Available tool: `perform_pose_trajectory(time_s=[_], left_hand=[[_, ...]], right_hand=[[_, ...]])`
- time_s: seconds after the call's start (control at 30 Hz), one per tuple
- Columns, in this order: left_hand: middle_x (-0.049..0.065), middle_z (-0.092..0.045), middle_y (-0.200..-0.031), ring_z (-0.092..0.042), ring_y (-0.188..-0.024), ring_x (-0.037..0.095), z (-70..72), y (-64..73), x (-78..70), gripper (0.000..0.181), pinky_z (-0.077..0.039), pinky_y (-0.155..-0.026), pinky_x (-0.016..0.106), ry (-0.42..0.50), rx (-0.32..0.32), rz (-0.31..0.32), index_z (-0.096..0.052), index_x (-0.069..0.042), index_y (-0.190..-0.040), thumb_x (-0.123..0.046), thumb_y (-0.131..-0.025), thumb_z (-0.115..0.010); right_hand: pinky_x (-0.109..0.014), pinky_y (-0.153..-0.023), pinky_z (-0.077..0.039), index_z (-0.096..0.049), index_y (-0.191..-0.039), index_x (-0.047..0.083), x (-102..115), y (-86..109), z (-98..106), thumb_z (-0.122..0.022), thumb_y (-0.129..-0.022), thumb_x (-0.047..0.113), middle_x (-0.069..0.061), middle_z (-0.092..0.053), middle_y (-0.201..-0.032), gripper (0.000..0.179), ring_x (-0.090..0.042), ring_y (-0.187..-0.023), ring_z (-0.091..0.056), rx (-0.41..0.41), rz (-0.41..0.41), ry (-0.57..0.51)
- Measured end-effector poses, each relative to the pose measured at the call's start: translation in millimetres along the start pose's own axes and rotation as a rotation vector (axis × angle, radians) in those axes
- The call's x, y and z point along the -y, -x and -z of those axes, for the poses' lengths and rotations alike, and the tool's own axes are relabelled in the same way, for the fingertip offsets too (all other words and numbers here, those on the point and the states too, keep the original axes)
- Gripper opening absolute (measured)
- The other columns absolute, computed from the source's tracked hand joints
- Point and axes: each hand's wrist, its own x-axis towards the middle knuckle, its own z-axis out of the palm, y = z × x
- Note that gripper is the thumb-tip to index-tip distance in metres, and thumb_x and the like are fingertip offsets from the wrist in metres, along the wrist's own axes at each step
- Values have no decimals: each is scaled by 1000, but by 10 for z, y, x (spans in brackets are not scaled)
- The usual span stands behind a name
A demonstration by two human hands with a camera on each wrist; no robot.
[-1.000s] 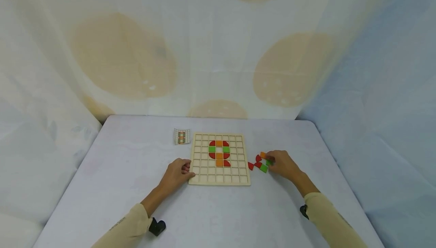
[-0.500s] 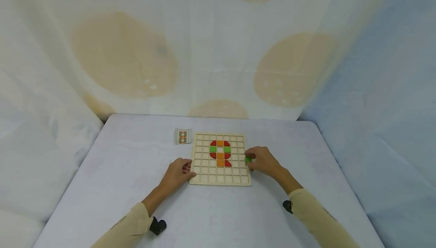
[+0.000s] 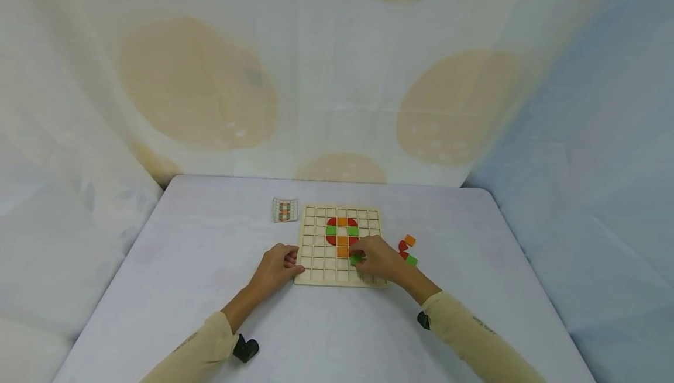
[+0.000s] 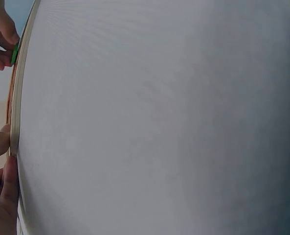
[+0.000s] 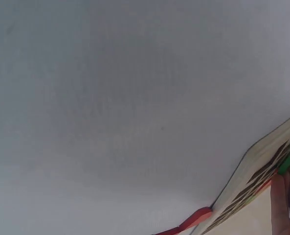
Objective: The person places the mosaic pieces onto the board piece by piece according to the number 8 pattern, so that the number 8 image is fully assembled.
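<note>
A square wooden grid board (image 3: 319, 262) lies on the table. Red, orange and green tiles fill some middle cells, such as an orange square (image 3: 342, 251). My left hand (image 3: 275, 267) holds the board's near left edge; the left wrist view shows its fingers (image 4: 9, 188) against the board's side. Over the board, right of the lowest orange square, my right hand (image 3: 378, 256) pinches a green square tile (image 3: 356, 260). That green tile (image 4: 14, 54) also shows between thumb and fingers in the left wrist view, close over the board's surface. The right hand covers several cells there.
Right of the board lie loose tiles: an orange square (image 3: 409, 240), red rounded pieces (image 3: 403, 246) and a green square (image 3: 411, 260). A small pattern card (image 3: 285, 210) lies beyond the board's left corner. Curtains surround the white table (image 3: 210, 219).
My right hand has moved left from the loose tiles to over the board, carrying the green square tile. My left hand has stayed at the board's edge.
</note>
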Motion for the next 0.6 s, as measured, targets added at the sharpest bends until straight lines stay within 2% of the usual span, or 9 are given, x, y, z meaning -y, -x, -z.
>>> perform_pose_trajectory(time_s=[0.27, 0.43, 0.6], left_hand=[[3, -57, -91, -57, -78, 11, -4, 5, 1, 49, -53, -67, 21, -1, -9, 0, -64, 8, -118, -7, -76, -84], [3, -57, -92, -56, -78, 11, -1, 7, 4, 49, -53, -67, 21, 1, -5, -2, -63, 8, -119, -7, -76, -84], [3, -57, -91, -56, -78, 11, -9, 9, -4, 50, -53, -67, 21, -2, -8, 2, -63, 8, -119, -8, -76, -84]], right_hand=[[-22, -74, -53, -75, -103, 7, -4, -7, -49, -79, -81, 8, 2, -70, -91, 22, -15, -80, -60, -7, -17, 29], [-18, -73, -52, -77, -95, 14, 16, 13, -60, -78, -84, 15, 9, -69, -84, 11, -8, -77, -58, 22, -37, 56], [-21, -78, -54, -77, -99, 12, 5, 63, -11, -74, -88, 12, 6, -72, -91, 12, -7, -83, -61, 48, -8, 32]])
